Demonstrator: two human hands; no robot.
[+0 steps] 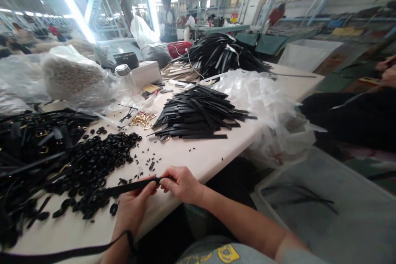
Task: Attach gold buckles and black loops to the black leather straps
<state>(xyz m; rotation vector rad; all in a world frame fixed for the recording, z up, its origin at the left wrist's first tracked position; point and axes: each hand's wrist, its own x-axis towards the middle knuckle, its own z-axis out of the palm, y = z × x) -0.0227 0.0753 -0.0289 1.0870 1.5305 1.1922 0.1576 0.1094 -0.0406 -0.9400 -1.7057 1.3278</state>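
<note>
Low over the table's near edge, a narrow black strap (128, 187) runs between my two hands. My left hand (136, 202) is closed on it, thumb on top, fingers partly hidden below. The strap's right end is pinched by my right hand (182, 183); the fingertips cover what is there. To the left of my hands lies a heap of small black loops (102, 156), and tiny black bits (151, 165) are scattered just beyond. Gold-coloured metal pieces (142, 121) form a small pile farther back. Black strips (198, 111) are stacked behind my right hand.
Black straps with gold buckles (40, 136) cover the table's left side. Plastic bags (77, 74) and a clear jar (123, 74) stand behind. White plastic sheeting (262, 99) hangs over the right edge, above a pale bin (324, 206). A person's hands (388, 70) show at far right.
</note>
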